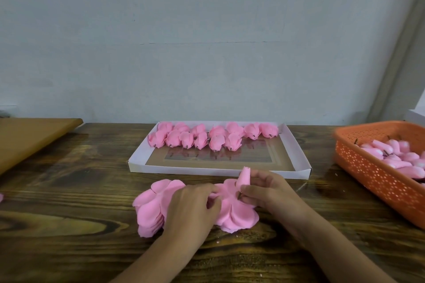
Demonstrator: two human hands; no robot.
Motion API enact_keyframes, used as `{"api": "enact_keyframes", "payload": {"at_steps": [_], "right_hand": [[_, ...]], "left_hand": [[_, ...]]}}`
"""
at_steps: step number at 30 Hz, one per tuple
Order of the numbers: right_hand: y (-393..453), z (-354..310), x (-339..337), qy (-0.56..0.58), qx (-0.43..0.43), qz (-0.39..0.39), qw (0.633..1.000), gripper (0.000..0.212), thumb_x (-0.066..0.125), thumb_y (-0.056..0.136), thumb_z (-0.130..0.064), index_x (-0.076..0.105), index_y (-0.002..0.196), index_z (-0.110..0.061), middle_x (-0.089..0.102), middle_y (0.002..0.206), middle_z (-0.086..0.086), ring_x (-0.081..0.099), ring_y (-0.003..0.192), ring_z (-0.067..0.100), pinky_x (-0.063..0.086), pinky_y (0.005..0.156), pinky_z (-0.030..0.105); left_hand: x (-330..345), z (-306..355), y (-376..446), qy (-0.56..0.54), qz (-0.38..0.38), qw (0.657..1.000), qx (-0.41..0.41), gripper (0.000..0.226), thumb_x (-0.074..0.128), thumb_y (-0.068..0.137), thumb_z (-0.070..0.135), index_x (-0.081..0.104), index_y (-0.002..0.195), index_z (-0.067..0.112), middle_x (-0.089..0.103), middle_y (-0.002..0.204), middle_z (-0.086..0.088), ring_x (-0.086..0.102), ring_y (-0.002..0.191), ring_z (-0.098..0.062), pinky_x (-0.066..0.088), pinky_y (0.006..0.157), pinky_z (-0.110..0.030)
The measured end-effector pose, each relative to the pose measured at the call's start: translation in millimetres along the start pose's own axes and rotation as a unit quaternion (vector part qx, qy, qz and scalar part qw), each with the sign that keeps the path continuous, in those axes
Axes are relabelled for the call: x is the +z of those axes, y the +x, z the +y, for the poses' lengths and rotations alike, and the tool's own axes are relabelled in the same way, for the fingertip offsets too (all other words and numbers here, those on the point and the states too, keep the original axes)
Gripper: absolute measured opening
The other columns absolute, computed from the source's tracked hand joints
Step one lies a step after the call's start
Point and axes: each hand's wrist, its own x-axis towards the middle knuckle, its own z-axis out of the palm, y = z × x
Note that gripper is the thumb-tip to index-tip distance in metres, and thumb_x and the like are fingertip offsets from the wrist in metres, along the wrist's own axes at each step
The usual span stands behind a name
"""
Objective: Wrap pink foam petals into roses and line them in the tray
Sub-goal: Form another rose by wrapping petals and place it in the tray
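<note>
1. I judge I am in the wrapping step: my right hand, just right of frame centre, pinches a pink bud core upright between thumb and fingertips, its tip pointing up toward the tray's near wall.
2. My left hand, low centre, lies on the stack of pink foam petals with fingers curled, seemingly picking at the top sheet; whether one is already separated I cannot tell.
3. Next move, as I read it: lift one petal sheet free, seat the core at its middle, fold the lobes round it without creasing the foam.
4. Counts: one white tray at centre, holding finished roses in its far part, seven in the back row and six in front, thirteen in all.
5. One orange basket at right holds more cores, overlapping and cut off by the frame edge, so uncountable.
</note>
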Motion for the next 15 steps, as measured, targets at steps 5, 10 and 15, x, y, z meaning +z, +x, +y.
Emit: {"api": "enact_keyframes", "payload": {"at_steps": [5, 10, 15], "right_hand": [[0.1, -0.8, -0.1, -0.005, 0.003, 0.001, 1.0, 0.02, 0.066, 0.09, -0.005, 0.073, 0.107, -0.015, 0.075, 0.105, 0.012, 0.071, 0.1, 0.03, 0.058, 0.088, 0.034], [0.2, -1.1, 0.6, -0.01, 0.006, 0.01, 1.0, 0.023, 0.066, 0.09, -0.004, 0.07, 0.111, -0.011, 0.075, 0.105, 0.012, 0.071, 0.101, 0.031, 0.058, 0.091, 0.038], [-0.3, -1.2, 1.0, -0.012, 0.002, 0.012, 1.0, 0.023, 0.066, 0.09, -0.003, 0.071, 0.11, -0.012, 0.075, 0.104, 0.013, 0.071, 0.1, 0.032, 0.058, 0.089, 0.037]], "left_hand": [[0.6, -2.4, -0.4, 0.004, 0.006, 1.0, -0.003, 0.032, 0.057, 0.095, 0.034, 0.069, 0.124, 0.035, 0.075, 0.097, 0.015, 0.055, 0.078, 0.003, 0.034, 0.069, -0.008], [0.5, -2.6, 0.1, 0.028, -0.014, 0.999, -0.008, 0.034, 0.052, 0.095, 0.035, 0.064, 0.127, 0.033, 0.069, 0.082, 0.011, 0.058, 0.076, -0.002, 0.036, 0.067, -0.018], [1.2, -0.5, 1.4, 0.019, -0.007, 1.0, -0.012, 0.031, 0.059, 0.095, 0.033, 0.07, 0.124, 0.032, 0.075, 0.105, 0.012, 0.062, 0.088, -0.001, 0.043, 0.081, -0.014]]}}
